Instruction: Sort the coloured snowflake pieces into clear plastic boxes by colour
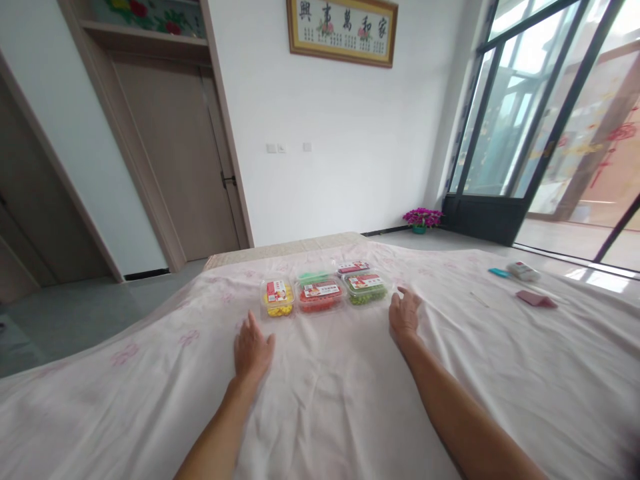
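Observation:
My left hand [253, 348] lies flat and open on the pale pink cloth [325, 400], just short of a clear box of yellow pieces [277, 299]. My right hand [404, 313] also rests flat and open on the cloth, beside a clear box of green pieces [366, 289]. Between those two stands a clear box of red pieces [320, 295]. Behind this row lie two more boxes, one green [314, 275] and one with a red label [353, 267]. Neither hand holds anything.
On the cloth at the far right lie a dark red flat object [536, 299], a white object [523, 270] and a small teal item [499, 273]. A door [175, 160], a framed picture [343, 30], potted flowers [423, 218] and glass sliding doors [540, 127] stand beyond.

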Motion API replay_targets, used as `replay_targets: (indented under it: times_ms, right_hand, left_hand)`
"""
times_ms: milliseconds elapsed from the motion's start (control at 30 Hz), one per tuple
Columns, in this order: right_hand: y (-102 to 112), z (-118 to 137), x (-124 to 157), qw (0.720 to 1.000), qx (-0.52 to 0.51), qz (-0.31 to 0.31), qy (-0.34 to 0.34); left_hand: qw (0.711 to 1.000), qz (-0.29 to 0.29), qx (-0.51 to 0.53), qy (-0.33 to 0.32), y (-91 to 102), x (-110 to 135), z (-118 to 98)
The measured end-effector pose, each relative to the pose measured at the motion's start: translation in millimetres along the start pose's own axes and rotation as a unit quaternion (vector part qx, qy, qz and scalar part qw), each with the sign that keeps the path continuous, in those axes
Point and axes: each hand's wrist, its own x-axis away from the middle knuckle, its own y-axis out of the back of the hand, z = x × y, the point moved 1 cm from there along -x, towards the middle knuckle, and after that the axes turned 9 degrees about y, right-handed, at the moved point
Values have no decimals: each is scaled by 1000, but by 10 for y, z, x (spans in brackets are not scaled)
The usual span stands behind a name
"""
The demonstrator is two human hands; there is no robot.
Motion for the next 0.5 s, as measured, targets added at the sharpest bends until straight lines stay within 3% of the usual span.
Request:
replay_targets:
  times_ms: [67, 133, 300, 400, 500]
  right_hand:
    - [51, -85, 2, 999, -11, 10, -49]
    - [95, -117, 40, 998, -21, 42, -47]
    - [186, 64, 398, 984, 64, 152, 73]
    - [230, 239, 680, 945, 161, 226, 176]
    - [279, 362, 837, 918, 224, 260, 200]
  left_hand:
    - [995, 31, -93, -4, 65, 131, 144]
    - [987, 70, -145, -25, 153, 248, 279]
    - [975, 97, -188, -75, 406, 432, 628]
    - [974, 88, -190, -82, 537, 491, 917]
    - [975, 73, -197, -70, 663, 524, 1273]
